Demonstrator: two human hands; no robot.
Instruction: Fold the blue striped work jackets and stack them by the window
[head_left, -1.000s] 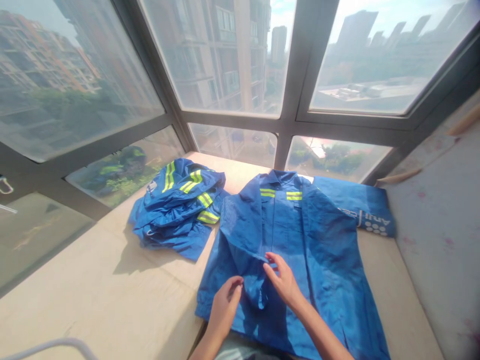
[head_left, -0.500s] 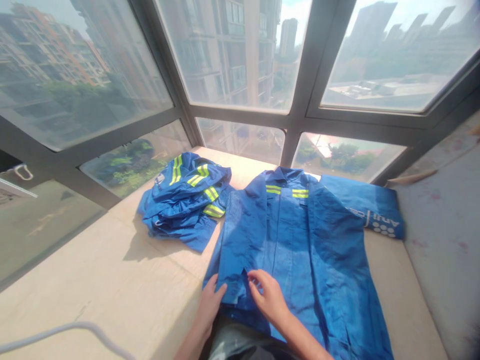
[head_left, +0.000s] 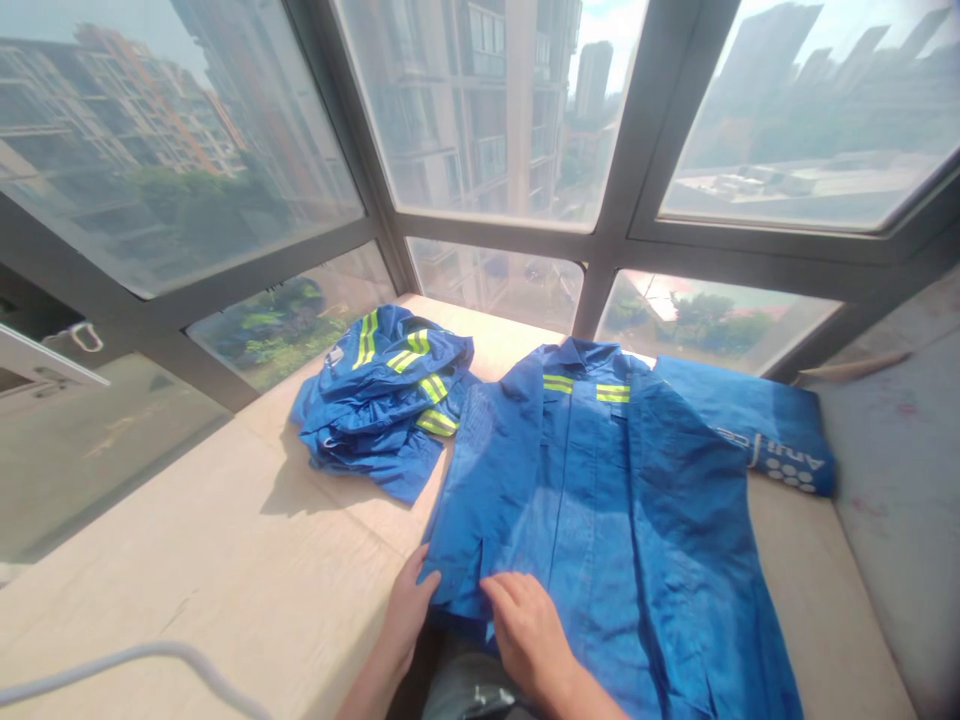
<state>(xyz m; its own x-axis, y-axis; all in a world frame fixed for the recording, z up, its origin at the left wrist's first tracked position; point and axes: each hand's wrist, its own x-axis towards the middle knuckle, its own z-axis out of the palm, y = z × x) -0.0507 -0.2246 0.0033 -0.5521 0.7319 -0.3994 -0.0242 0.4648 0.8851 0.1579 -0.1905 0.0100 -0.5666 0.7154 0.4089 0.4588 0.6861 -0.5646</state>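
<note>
A blue work jacket [head_left: 589, 480] with yellow reflective strips on its chest lies front up, collar away from me. Both its sleeves are folded in over the front. My left hand [head_left: 409, 605] is closed at the jacket's lower left edge, thumb on top and fingers partly under the cloth. Beside it, my right hand [head_left: 525, 625] has its fingers curled on the cuff end of the left-lying sleeve [head_left: 469, 500]; the fingertips are partly hidden.
A crumpled blue garment [head_left: 375, 400] with yellow strips lies on the left of the pale ledge [head_left: 225, 570]. At the back right is a folded blue bag [head_left: 780, 420] with white lettering. A grey hose [head_left: 157, 650] runs along the front left. Windows surround the ledge.
My right hand has moved down toward me, its fingers now curled on the sleeve's cuff. The left hand has shifted slightly left and down. The view has turned a little to the left.
</note>
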